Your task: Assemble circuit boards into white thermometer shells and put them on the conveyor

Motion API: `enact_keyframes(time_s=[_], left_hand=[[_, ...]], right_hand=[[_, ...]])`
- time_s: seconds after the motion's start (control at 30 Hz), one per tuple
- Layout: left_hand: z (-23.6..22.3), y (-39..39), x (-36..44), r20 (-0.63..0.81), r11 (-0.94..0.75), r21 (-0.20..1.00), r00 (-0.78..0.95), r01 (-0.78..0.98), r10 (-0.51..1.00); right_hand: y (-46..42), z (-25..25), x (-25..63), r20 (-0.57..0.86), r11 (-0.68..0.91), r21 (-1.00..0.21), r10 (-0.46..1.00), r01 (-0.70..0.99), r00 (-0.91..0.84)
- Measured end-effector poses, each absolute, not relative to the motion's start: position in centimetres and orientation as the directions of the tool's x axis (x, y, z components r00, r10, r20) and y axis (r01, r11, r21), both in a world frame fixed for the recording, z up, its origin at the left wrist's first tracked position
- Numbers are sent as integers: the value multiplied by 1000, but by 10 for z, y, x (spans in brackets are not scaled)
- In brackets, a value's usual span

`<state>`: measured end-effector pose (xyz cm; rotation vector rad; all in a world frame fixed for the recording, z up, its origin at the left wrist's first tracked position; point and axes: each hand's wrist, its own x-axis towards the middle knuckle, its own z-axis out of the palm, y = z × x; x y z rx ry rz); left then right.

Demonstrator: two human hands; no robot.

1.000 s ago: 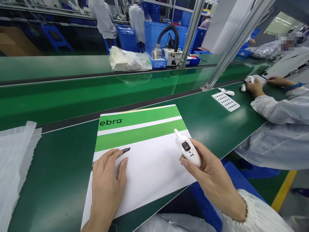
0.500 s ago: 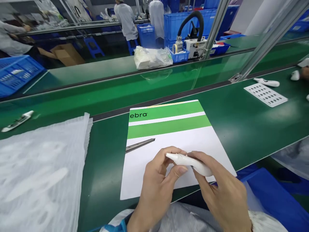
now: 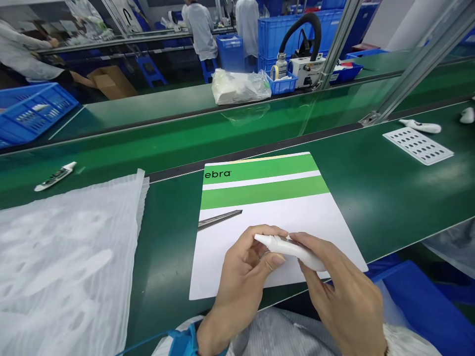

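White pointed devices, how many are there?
3 devices: one between left hand and right hand, one at left, one beside the dotted card; right-edge piece is unclear.

A bag (image 3: 241, 88) lies beside a blue basket (image 3: 283, 88).

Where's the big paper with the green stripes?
In the head view, the striped paper is on the green table near the middle, partly hidden by the left hand and right hand, right of the white wrinkled sheet.
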<state>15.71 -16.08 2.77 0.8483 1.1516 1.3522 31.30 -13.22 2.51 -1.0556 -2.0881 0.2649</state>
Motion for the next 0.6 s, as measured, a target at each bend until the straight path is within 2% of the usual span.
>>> enact_keyframes(time_s=[0.13, 0.3, 0.5, 0.6], left_hand=[[24, -163, 156, -111, 65, 958, -153, -278, 982], [18, -165, 162, -65, 4, 945, -176, -327, 982], [22, -163, 174, -136, 44, 935, -243, -353, 960], [28, -162, 176, -187, 113, 952, -248, -285, 951]], right_hand=[[-131, 24, 314, 465, 600, -576, 799, 555, -381], [-134, 24, 312, 532, 664, -503, 743, 554, -406], [-145, 25, 307, 538, 648, -493, 751, 580, -381], [-146, 20, 306, 541, 633, -509, 762, 583, -356]])
